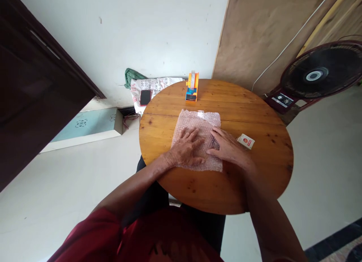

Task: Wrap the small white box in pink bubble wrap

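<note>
A sheet of pinkish, see-through bubble wrap lies on the round wooden table in front of me. My left hand rests flat on its left half with the fingers spread. At its right edge, my right hand touches the wrap, thumb and fingers apart. Something dark shows at the wrap beside my right fingertips; what it is I cannot make out. Just right of that hand stands a small white box with a red print, partly hidden by the hand.
An orange and blue tape dispenser stands near the table's far edge. Behind the table, a dark phone lies on a printed white sack by a green bag. A large fan stands at the right.
</note>
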A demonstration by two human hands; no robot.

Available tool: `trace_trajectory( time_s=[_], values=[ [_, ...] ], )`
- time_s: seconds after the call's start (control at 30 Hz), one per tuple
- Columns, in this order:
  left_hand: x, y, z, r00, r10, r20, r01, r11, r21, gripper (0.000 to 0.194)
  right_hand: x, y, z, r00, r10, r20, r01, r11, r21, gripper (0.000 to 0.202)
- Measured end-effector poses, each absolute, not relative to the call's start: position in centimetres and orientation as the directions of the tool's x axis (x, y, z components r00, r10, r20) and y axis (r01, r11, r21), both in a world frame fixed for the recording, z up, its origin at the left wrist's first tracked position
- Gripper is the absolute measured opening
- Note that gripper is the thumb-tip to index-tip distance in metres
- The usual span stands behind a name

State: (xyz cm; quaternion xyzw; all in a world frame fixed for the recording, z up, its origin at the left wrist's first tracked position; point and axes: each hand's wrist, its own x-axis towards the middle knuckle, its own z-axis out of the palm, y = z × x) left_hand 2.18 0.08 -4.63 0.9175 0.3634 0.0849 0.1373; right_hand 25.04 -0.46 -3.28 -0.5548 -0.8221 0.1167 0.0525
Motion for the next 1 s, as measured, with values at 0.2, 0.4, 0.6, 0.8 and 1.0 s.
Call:
trace_trajectory(
  time_s=[0.2,0.4,0.6,0.8,1.0],
  values=[
    [1.2,-2.8,-3.2,0.788,0.616,0.005,0.591,-0.757,0.278,0.070,25.0,-0.6,-3.5,-0.392,0.920,-0.013,0.891,0.377,-0.252,0.068],
    [-0.1,-3.8,-3.6,0.796,0.604,0.040,0.554,-0.753,0.354,0.057,25.0,-0.6,-3.4,-0.390,0.921,-0.020,0.896,0.374,-0.241,0.070],
    [1.9,-1.1,-3.3,0.680,0.724,0.112,0.652,-0.668,0.358,0.042,24.9,-0.7,-3.3,-0.374,0.927,-0.023,0.898,0.356,-0.257,0.070],
    [2.0,0.9,-5.0,0.751,0.656,0.067,0.603,-0.724,0.335,0.074,24.9,-0.8,-3.4,-0.371,0.928,-0.014,0.902,0.357,-0.244,0.069],
    [1.0,1.3,-5.0,0.758,0.647,0.080,0.590,-0.734,0.337,0.065,24.8,-1.0,-3.1,-0.393,0.919,-0.020,0.898,0.380,-0.222,0.062]
  ],
)
